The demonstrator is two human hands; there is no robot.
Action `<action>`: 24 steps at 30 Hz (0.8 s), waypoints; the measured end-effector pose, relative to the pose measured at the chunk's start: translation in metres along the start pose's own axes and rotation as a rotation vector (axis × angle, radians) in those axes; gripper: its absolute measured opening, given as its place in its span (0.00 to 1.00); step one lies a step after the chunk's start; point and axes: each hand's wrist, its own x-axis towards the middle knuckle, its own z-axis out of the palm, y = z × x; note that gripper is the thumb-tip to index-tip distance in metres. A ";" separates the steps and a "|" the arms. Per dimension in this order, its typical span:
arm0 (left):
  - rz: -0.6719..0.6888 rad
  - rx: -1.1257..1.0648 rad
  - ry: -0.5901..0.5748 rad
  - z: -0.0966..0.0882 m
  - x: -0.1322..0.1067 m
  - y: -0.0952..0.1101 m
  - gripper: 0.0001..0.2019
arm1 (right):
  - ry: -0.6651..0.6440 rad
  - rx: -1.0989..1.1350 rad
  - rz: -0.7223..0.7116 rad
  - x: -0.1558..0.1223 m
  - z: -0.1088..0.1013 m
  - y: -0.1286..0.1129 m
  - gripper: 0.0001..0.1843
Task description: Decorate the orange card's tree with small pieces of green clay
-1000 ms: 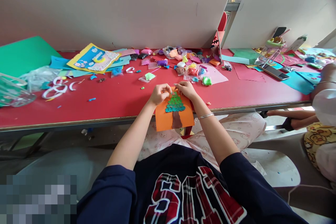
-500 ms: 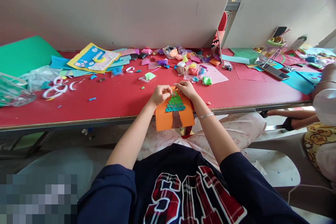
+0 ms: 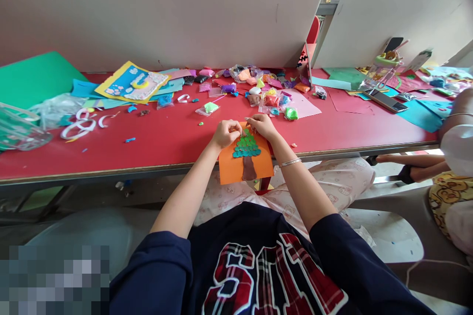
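An orange sheet [image 3: 228, 171] lies over the table's front edge, its lower part jutting out past it. On it is a clay tree [image 3: 247, 145] with rows of small flattened pieces, teal below and brighter green above, over a brown trunk [image 3: 249, 169]. My left hand [image 3: 226, 133] is closed in a pinch at the upper left of the tree. At the upper right, my right hand [image 3: 262, 126] bends over the sheet's top edge, fingers pinched together near the treetop. Whatever sits between the fingertips of either hand is too small to make out.
On the red table [image 3: 173, 133], several bagged clay lumps [image 3: 271, 100] lie beyond the sheet. Light green clay [image 3: 211, 107] rests on its wrapper. A yellow-bordered picture [image 3: 133, 82] and white strips [image 3: 78, 125] are leftward. A phone [image 3: 386, 100] lies right, near another person's arm [image 3: 458, 108].
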 end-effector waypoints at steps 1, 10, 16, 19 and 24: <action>0.000 -0.001 -0.002 0.000 0.000 -0.001 0.04 | -0.003 0.001 0.001 0.000 0.000 0.000 0.16; 0.095 0.301 0.283 0.004 0.002 0.001 0.06 | -0.100 -0.007 -0.031 -0.001 -0.001 -0.001 0.20; 0.127 0.427 0.295 0.004 0.007 -0.008 0.05 | -0.179 0.025 -0.073 -0.001 -0.002 0.000 0.21; 0.145 0.446 0.279 0.002 0.009 -0.014 0.06 | -0.211 0.029 -0.085 0.000 -0.002 0.001 0.20; 0.174 0.502 0.258 0.003 0.010 -0.019 0.09 | -0.183 0.005 -0.088 0.002 -0.002 0.004 0.23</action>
